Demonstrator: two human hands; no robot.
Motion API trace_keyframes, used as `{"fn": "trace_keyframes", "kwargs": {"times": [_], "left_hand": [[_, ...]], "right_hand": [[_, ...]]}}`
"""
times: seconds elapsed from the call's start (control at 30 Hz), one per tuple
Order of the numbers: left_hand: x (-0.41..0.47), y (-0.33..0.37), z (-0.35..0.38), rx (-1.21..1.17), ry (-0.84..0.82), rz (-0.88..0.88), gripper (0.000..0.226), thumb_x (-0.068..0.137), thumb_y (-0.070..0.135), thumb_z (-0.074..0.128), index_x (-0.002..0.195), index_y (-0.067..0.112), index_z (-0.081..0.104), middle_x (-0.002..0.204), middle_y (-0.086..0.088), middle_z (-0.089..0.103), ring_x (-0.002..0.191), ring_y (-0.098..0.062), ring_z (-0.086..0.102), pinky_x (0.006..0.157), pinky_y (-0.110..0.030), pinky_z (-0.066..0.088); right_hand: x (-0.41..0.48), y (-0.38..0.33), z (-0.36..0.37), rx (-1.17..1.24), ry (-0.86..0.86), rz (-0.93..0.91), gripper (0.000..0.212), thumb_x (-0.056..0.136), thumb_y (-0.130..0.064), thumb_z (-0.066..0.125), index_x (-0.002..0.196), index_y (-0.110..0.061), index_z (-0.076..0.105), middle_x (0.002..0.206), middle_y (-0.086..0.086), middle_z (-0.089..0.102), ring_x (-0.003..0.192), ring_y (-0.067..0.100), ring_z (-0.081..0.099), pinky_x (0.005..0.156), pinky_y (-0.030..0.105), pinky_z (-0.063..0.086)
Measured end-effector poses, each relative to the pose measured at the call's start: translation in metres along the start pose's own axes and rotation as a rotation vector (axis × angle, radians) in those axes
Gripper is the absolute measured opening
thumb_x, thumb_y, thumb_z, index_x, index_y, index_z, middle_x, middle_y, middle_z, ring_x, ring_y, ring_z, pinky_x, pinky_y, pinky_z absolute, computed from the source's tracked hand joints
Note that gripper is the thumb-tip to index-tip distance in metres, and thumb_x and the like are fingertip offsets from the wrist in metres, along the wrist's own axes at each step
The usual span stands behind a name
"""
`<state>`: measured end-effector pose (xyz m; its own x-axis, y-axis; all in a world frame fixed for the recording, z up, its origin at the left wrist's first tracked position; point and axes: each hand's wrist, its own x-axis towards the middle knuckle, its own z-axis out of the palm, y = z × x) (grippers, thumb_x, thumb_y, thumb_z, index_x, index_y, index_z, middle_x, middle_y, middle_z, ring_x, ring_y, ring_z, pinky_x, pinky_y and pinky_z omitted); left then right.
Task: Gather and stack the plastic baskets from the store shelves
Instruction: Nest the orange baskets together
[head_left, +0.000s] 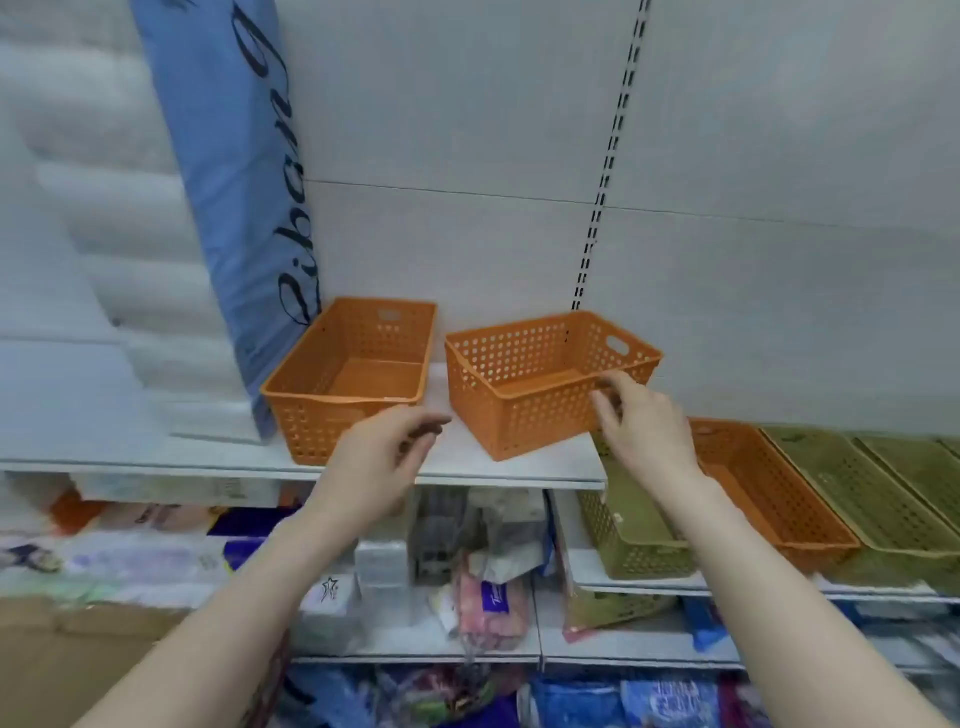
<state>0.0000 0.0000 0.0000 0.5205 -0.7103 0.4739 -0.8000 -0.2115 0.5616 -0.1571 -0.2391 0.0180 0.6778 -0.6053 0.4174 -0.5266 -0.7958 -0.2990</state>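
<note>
Two orange perforated plastic baskets stand on a white shelf (530, 470). The left orange basket (332, 410) sits straight beside a blue bag. The right orange basket (524, 410) is turned at an angle. My right hand (641, 421) pinches the near right rim of that angled basket. My left hand (387, 457) hovers with loosely curled fingers just in front of the left basket's near right corner, holding nothing. On a lower shelf to the right lie another orange basket (779, 499) and several olive-green baskets (883, 499), partly behind my right forearm.
A tall blue bag with black lettering (244, 197) leans against white rolled padding (93, 218) at the left. Below the shelf are packed goods in plastic wrap (483, 587). A slotted upright (608, 171) runs up the back wall. A cardboard box (78, 660) sits bottom left.
</note>
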Motion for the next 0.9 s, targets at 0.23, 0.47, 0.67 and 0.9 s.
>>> {"fn": "trace_keyframes", "kwargs": {"times": [0.23,0.47,0.67,0.9], "left_hand": [[0.026,-0.041,-0.012,0.521,0.065,0.027,0.036,0.087,0.030,0.065,0.121,0.018,0.064,0.114,-0.003,0.068,0.107,-0.026,0.058,0.092,-0.039,0.045],[0.019,-0.055,-0.009,0.530,0.136,0.112,0.020,0.085,0.027,0.061,0.102,0.020,0.070,0.085,0.000,0.071,0.076,-0.028,0.063,0.074,-0.038,0.041],[0.016,-0.031,0.016,0.458,0.153,0.162,0.030,0.086,0.034,0.047,0.101,0.022,0.070,0.082,0.003,0.069,0.073,-0.025,0.062,0.069,-0.037,0.042],[0.022,-0.011,0.010,0.174,0.313,0.044,0.032,0.094,0.038,0.051,0.115,0.020,0.068,0.111,0.004,0.063,0.109,-0.014,0.050,0.093,-0.027,0.040]], "right_hand": [[0.051,-0.017,0.048,0.359,-0.071,0.587,0.112,0.072,-0.081,0.034,0.154,-0.011,0.004,0.134,0.025,0.055,0.105,0.047,0.064,0.086,0.056,0.055],[0.076,-0.002,0.057,0.895,-0.119,0.700,0.036,0.075,-0.026,0.058,0.108,-0.012,0.061,0.106,0.012,0.066,0.083,0.032,0.068,0.063,0.047,0.062],[0.107,0.038,0.006,0.692,0.145,0.613,0.032,0.055,-0.038,0.052,0.075,-0.015,0.064,0.087,0.011,0.074,0.080,0.037,0.072,0.074,0.050,0.061],[0.112,-0.030,-0.041,0.945,0.130,0.377,0.014,0.076,-0.011,0.051,0.075,-0.014,0.064,0.080,0.012,0.064,0.067,0.027,0.066,0.063,0.038,0.060]]}}
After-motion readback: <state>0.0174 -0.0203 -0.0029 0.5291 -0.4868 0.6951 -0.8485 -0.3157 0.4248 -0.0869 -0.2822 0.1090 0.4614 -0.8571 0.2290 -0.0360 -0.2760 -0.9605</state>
